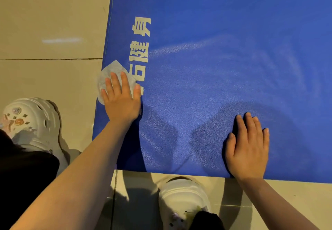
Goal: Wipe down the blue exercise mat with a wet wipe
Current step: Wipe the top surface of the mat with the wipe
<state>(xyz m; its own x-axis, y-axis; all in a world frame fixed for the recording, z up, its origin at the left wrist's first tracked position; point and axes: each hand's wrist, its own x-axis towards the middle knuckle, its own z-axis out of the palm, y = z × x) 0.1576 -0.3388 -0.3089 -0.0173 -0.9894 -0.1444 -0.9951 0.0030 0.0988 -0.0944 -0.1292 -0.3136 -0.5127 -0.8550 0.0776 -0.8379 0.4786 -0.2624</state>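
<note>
One blue exercise mat (224,68) lies flat on the beige tiled floor (45,23) and fills the upper right of my head view, its left edge and near edge both visible. White printed characters (141,50) run along that left edge, and paler streaks sheen across the mat's middle. I see the crumpled white wet wipe (111,71) at the mat's left edge, partly overhanging onto the floor side. My left hand (121,100) presses on it with fingers straight and spread, not curled. My right hand (248,149) rests flat on the mat near its near edge, fingers extended, holding nothing. Two white clogs stand on the tiles: a charm-decorated one (32,122) left of the mat, another (183,199) below its near edge.
</note>
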